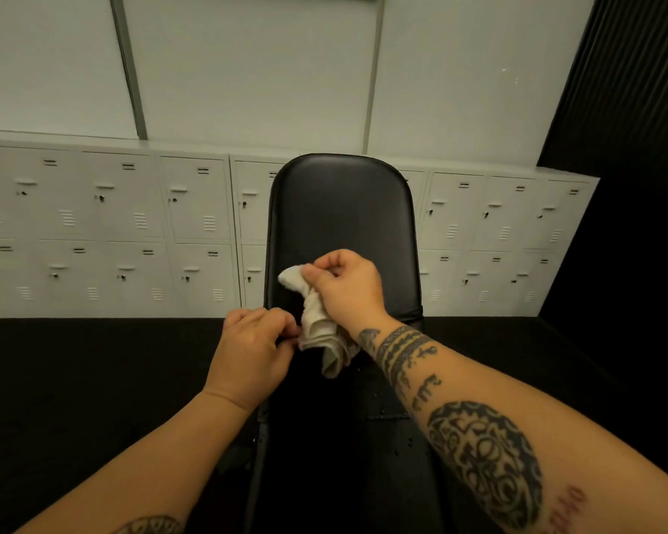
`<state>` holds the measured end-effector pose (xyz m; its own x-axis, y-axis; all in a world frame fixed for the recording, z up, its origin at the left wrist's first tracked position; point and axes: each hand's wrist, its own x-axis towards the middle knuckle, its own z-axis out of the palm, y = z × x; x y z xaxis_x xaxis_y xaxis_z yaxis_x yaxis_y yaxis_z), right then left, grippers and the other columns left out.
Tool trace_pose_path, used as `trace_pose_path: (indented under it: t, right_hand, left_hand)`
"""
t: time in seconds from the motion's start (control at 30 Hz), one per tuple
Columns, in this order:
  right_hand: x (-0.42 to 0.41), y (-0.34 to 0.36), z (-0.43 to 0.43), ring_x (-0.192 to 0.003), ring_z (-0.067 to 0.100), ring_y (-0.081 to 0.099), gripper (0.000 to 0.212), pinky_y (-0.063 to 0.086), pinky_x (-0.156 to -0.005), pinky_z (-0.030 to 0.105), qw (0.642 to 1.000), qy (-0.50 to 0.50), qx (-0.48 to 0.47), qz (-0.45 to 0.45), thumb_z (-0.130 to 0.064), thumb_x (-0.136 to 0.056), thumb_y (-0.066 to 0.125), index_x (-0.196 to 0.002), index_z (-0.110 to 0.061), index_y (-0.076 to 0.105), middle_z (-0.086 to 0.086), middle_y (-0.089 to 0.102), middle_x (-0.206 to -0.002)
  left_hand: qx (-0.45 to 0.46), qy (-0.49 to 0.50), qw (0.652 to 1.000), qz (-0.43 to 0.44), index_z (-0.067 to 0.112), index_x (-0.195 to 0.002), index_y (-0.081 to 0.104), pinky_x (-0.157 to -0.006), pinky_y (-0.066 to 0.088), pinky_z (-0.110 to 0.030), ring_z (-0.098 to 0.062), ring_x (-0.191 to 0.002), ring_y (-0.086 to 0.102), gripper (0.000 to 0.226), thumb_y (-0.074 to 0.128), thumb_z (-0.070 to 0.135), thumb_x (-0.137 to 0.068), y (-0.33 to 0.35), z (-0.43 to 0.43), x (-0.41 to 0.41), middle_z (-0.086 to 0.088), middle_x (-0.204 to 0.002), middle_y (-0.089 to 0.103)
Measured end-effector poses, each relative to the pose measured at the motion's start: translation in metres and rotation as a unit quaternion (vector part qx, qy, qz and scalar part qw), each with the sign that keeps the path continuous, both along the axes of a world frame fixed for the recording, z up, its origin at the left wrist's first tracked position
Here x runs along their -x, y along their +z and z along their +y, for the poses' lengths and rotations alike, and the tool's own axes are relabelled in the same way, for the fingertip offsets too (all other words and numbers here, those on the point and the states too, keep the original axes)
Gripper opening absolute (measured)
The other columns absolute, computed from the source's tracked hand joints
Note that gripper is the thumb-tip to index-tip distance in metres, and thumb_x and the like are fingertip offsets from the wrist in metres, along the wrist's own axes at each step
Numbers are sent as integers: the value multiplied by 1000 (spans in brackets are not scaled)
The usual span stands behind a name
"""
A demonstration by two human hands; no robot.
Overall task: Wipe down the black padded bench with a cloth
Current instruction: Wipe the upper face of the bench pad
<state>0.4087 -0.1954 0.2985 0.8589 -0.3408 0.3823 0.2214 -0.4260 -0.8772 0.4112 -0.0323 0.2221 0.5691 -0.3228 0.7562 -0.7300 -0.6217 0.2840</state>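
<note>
Head view: the left hand (253,354) pinches the lower folds of a crumpled off-white cloth (317,321) with curled fingers (282,321). The right hand (348,289) grips the cloth's upper end. It hangs bunched over the smooth, round-topped black padded bench (342,210) surface. Beyond stand pale grey vented metal lockers (105,225).

The single head camera looks forward and down, close over the black padded bench (340,217), facing the pale grey metal lockers (132,225).
</note>
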Motion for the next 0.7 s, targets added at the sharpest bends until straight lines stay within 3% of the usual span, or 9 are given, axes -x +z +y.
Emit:
trace_pose_path:
  t: [0.07, 0.13, 0.2, 0.27, 0.33, 0.4, 0.5, 0.6, 0.7]
  right_hand:
    - [-4, 8, -25, -71, 2, 65, 16, 53, -71, 23, 995, -59, -47, -70, -27, -79, 81, -78, -28, 66, -10, 69, -75]
    - [-4, 17, -54, -79, 1, 64, 12, 53, -78, 25, 990, -102, -22, -99, -31, -82, 78, -86, -31, 66, -13, 69, -83]
    - [-5, 17, -72, -94, 4, 63, 16, 50, -89, 24, 989, -93, 76, -81, -40, -86, 72, -100, -34, 68, -14, 69, -99]
    - [-7, 5, -72, -105, 13, 56, 28, 38, -96, 22, 961, -52, 264, -67, -43, -87, 70, -113, -31, 70, -8, 67, -113]
    - [-10, -14, -56, -103, 23, 54, 28, 33, -92, 23, 918, -4, 381, -111, -37, -88, 69, -113, -24, 71, -5, 66, -112]
    - [-10, -29, -38, -95, 24, 56, 21, 38, -89, 29, 886, 49, 437, -146, -30, -89, 65, -107, -24, 73, -6, 68, -106]
    - [-9, -32, -32, -88, 20, 49, 19, 42, -83, 30, 836, 126, 515, -139, -24, -90, 66, -106, -27, 75, -9, 66, -102]
    - [-8, -14, -49, -87, 17, 42, 22, 45, -78, 33, 785, 159, 589, -110, -21, -90, 67, -108, -31, 74, -11, 61, -102]
    - [-14, -7, -51, -87, 15, 37, 23, 47, -73, 34, 793, 116, 586, -122, -20, -89, 67, -106, -33, 75, -10, 58, -100]
  left_hand:
    - [15, 1, 1000, 16, 25, -85, 64, -85, 27, -23, -2, -79, 57, 27, 86, 12, -76, 3, -2, 1, 22, -81, 63]
    - [33, 6, 998, 59, 31, -93, 60, -91, 27, -25, 2, -88, 55, 26, 82, 21, -83, 6, -3, 2, 26, -86, 63]
    - [60, 6, 992, 112, 38, -102, 57, -97, 27, -29, 3, -98, 55, 28, 78, 29, -87, 10, -6, 2, 27, -90, 65]
    - [83, 20, 986, 145, 43, -112, 60, -97, 26, -33, 5, -106, 50, 30, 76, 34, -88, 14, -8, -2, 30, -94, 64]
    - [94, 43, 984, 147, 44, -113, 66, -93, 26, -34, 0, -112, 46, 27, 74, 37, -89, 14, -7, -7, 33, -93, 61]
    - [87, 49, 985, 138, 42, -106, 71, -92, 33, -40, -8, -113, 46, 19, 74, 36, -89, 11, 0, -12, 32, -92, 59]
    - [66, 30, 990, 122, 41, -97, 74, -91, 44, -49, -8, -109, 44, 13, 76, 32, -88, 2, 9, -13, 28, -95, 61]
    - [66, 33, 992, 107, 35, -96, 78, -93, 40, -43, -6, -111, 39, 12, 77, 28, -86, -1, 12, -11, 25, -102, 52]
    - [82, 54, 990, 101, 32, -97, 79, -91, 41, -40, -7, -106, 39, 12, 78, 29, -86, 2, 10, -12, 20, -99, 47]
